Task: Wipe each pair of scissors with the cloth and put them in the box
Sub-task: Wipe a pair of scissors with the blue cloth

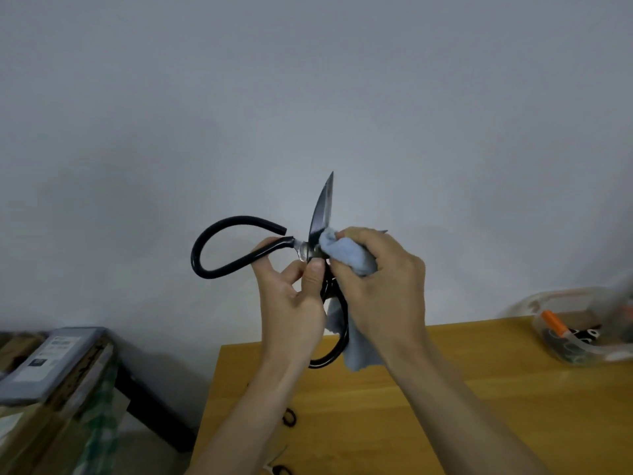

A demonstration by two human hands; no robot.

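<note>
Head view, cloth [346,255] hiding 1 scissors [322,207] blade

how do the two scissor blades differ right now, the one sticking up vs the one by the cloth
The upright blade is bare and fully in view, pointing up toward the wall; the other blade is almost wholly covered by the blue cloth, with only its tip showing. Nothing touches the upright blade, while the right hand grips the cloth round the covered one. Both belong to the same opened black-handled scissors, which the left hand holds near the pivot.
</note>
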